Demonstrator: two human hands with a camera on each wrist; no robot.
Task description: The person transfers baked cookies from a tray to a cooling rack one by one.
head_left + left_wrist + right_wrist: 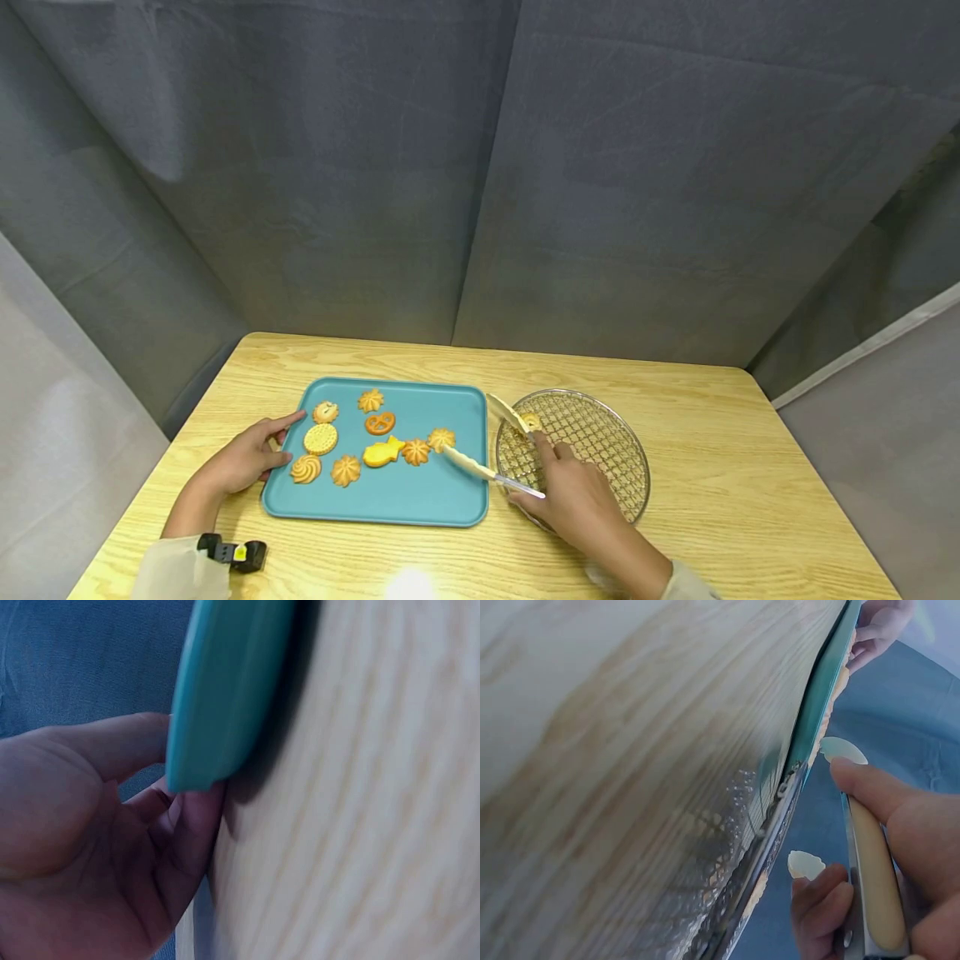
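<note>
My left hand (238, 458) pinches the left rim of a blue-green tray (375, 502), thumb and index finger over the rim. In the left wrist view, other fingers (196, 832) curl under the tray's edge. My right hand (573, 492) grips a pair of tongs (471, 465), their cream tips spread wide apart with nothing between them. One tip lies right beside a flower-shaped cookie (441, 439) at the tray's right; the other is over the round wire rack (611, 454), next to a cookie (531, 421) on it. The tongs' cream handle (877, 877) sits in my right palm.
Several more cookies lie on the tray, among them a pretzel (380, 423), a yellow fish (383, 452), a round cookie (321, 438) and a swirl (305, 468). The rack stands close to the tray's right edge on the wooden table (720, 500). Grey curtains (600, 208) hang behind.
</note>
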